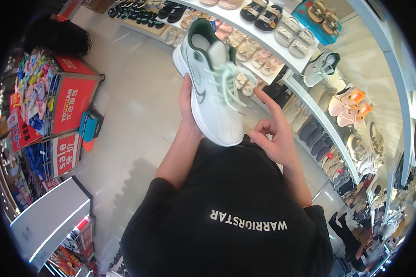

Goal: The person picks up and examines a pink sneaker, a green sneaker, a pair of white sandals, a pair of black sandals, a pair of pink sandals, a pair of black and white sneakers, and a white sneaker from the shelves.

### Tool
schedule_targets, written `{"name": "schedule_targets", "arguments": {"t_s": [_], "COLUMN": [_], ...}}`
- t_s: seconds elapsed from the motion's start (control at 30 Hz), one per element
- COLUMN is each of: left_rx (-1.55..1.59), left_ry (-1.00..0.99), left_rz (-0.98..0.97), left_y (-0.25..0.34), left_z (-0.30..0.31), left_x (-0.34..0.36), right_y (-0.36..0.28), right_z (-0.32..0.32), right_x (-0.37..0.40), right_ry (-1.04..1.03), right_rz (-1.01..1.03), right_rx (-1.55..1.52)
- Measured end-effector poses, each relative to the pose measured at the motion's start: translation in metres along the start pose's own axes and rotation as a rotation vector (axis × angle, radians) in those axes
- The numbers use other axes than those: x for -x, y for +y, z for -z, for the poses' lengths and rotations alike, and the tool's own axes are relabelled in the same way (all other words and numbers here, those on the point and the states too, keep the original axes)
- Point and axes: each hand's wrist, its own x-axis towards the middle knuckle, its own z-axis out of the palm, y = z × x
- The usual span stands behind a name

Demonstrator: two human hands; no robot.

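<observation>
A white and pale green sneaker [212, 101] with a dark green collar and mint laces is held up at the centre, its toe toward my body. My left hand [186, 99] grips it along the sole's left side, the fingers hidden beneath the shoe. To the right of the toe is my right hand [273, 134], empty and apart from the sneaker. Its index finger is stretched out toward the laces, while the thumb and other fingers are bent.
Shelves [286, 55] of sandals and shoes curve along the top and right. A red bin [74, 101] of colourful goods stands left, a white stand [51, 217] lower left. One person [55, 34] is at upper left, another [351, 240] at lower right.
</observation>
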Motion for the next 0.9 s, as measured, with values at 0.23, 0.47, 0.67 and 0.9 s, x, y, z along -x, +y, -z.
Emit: {"name": "schedule_targets", "arguments": {"t_s": [0.23, 0.47, 0.67, 0.9], "left_rx": [0.465, 0.171, 0.111, 0.013], "left_ry": [-0.136, -0.084, -0.082, -0.096], "left_rz": [0.210, 0.112, 0.032, -0.111], "left_y": [-0.008, -0.005, -0.004, -0.001], "left_z": [0.043, 0.040, 0.033, 0.008], "left_x": [-0.011, -0.001, -0.001, 0.010], "right_y": [0.002, 0.005, 0.005, 0.011], "right_z": [-0.010, -0.011, -0.013, -0.008], "right_x": [0.004, 0.002, 0.003, 0.005], "right_ry": [-0.128, -0.136, -0.160, -0.136], "right_rz": [-0.071, -0.060, -0.087, -0.090], "right_rx": [-0.008, -0.036, -0.031, -0.082]}}
